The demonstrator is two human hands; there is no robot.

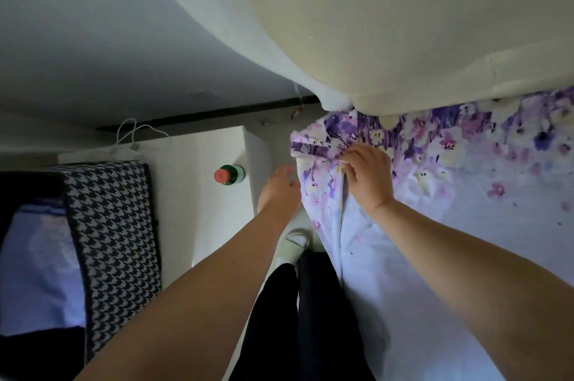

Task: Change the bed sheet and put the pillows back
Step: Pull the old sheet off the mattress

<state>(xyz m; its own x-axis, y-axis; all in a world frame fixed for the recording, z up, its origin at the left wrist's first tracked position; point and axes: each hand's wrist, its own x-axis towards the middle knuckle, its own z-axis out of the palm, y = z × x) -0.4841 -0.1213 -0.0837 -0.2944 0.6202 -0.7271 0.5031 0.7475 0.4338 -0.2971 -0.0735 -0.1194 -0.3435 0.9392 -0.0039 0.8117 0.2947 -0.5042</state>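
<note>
bed sheet [466, 182], the purple-flowered one, is spread over the mattress on the right of the view, its flowered band running along the head end under the cream headboard [388, 23] and its pale part reaching back toward the person. its near corner hangs bunched over the mattress corner, just beside the white bedside cabinet [198, 182].

right hand [368, 177] has its grip closed on a fold of the sheet at that corner, fingers curled and pinching the cloth. left hand [279, 191] sits in the gap between bed and cabinet, fingers loosely straight against the hanging edge, holding nothing that i can make out.

the step looks to be squaring and tucking this head-end corner. to do it well, i'd pull the pinched fold taut toward the corner so the top lies flat, then use the flat left hand to push the hanging cloth down and under the mattress, keeping the flowered border parallel to the headboard. the gap is narrow, and a bottle [230, 175] with a red cap stands at the cabinet's edge close to the left hand, so an elbow could knock it.

the sheet's long axis seems to run from the headboard toward the foot, out of view. no pillows are visible.
</note>
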